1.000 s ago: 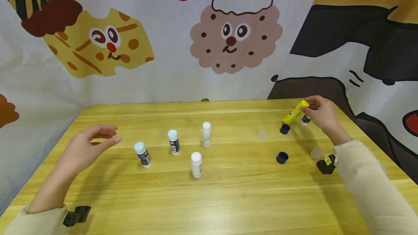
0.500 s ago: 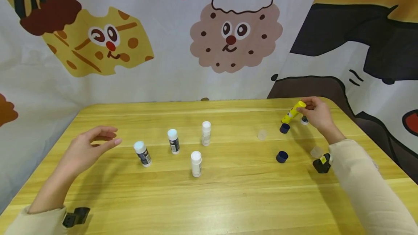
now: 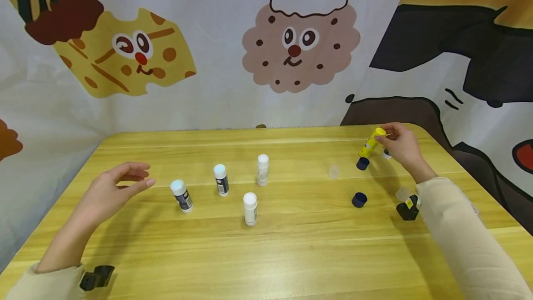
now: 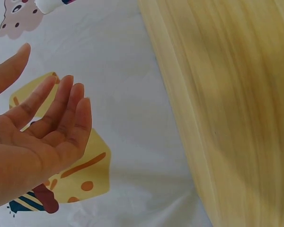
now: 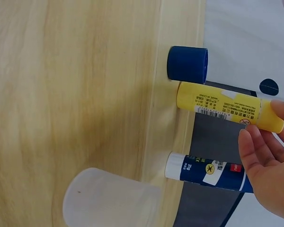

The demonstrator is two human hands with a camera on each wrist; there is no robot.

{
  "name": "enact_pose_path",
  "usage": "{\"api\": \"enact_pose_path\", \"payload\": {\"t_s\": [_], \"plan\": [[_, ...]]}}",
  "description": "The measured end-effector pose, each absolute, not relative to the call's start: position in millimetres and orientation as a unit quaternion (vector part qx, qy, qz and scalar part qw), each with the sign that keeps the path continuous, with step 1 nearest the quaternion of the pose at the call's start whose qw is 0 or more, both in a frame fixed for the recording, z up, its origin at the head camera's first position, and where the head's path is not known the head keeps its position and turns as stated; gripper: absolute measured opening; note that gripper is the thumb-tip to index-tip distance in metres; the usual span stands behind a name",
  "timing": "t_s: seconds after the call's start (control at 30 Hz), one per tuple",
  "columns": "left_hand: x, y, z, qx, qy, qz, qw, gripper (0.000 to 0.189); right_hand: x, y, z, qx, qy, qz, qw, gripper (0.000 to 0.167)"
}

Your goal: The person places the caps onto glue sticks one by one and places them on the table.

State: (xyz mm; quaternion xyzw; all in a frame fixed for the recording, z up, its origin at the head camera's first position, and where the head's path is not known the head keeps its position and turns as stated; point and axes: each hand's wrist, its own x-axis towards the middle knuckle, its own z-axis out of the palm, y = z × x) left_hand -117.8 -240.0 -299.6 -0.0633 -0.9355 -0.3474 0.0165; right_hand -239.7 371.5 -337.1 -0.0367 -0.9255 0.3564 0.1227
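Note:
My right hand [image 3: 401, 145] pinches a yellow glue stick [image 3: 369, 145] near its top end, at the far right of the table. The stick leans slightly, its lower end at or close to the tabletop beside a dark blue cap [image 3: 362, 164]. A navy glue stick [image 5: 213, 172] with a white base stands behind my fingers, mostly hidden in the head view. Over the left side hangs my left hand [image 3: 109, 191], fingers loosely bent and holding nothing. Nearest to it stands a white-capped glue stick with a dark label [image 3: 182, 196].
Another dark-labelled glue stick [image 3: 222, 180] and two white sticks [image 3: 263, 170] [image 3: 251, 209] stand mid-table. Toward the right lie a second dark blue cap [image 3: 359, 200] and two translucent caps [image 3: 334, 171] [image 3: 403, 193]. A printed curtain [image 3: 216, 110] hangs behind the table.
My right hand has shifted a little left with the yellow glue stick, which has become more upright. My left hand has stayed nearly still.

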Motion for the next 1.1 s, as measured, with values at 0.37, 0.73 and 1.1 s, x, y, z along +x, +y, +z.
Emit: {"api": "enact_pose_path", "payload": {"t_s": [0.37,0.73,1.1], "plan": [[-119,-238,-301,-0.076,-0.932,-0.353,0.007,0.051,-284,421,-393,-0.019,-0.93,0.335,0.149,0.054],[-118,-236,-302,-0.101,-0.928,-0.358,0.007,0.046,-249,390,-352,-0.031,-0.916,0.381,0.118,0.054],[-116,-236,-303,-0.115,-0.924,-0.366,-0.01,0.046,-255,416,-361,-0.015,-0.925,0.369,0.084,0.058]]}}
